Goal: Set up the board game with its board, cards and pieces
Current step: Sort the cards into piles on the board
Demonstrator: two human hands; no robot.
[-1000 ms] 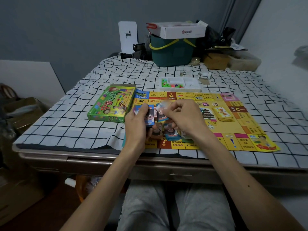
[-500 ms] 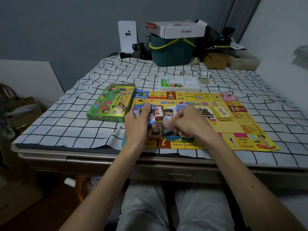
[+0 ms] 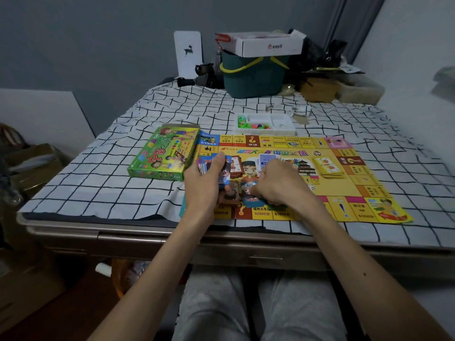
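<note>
Quick rundown of what can be seen around the setup. The yellow board (image 3: 344,185) is spread flat on a checked cloth (image 3: 103,178) over the table (image 3: 138,236), near the front edge. Its left end is covered by the green game box (image 3: 162,153), which is laid partly on top of it. A pile of yellow cards (image 3: 330,167) is set on the board's right half, and a small die (image 3: 312,187) can be spotted just beside the right hand (image 3: 278,185).

A fanned stack of cards (image 3: 221,166) is gripped in the left hand (image 3: 206,185), with the thumb laid across the top. The right hand is curled knuckles-up over a few small card piles (image 3: 251,200) on the board's near middle. Whether a card is pinched under those fingers can't be told, since the fingertips are hidden by the hand itself. The piles are half blocked by both hands too, so their number can't really be counted. Print on the board is mostly too small to be read.

Containers: a white tray (image 3: 283,124) is parked just behind the board, with bright little pieces (image 3: 248,124) heaped in its left compartment. Further back, a teal basket (image 3: 253,80) is topped by a white cardboard box (image 3: 268,46), so the basket's contents are hidden. A white panel with a deer (image 3: 187,54) is propped against the wall beside it.
</note>
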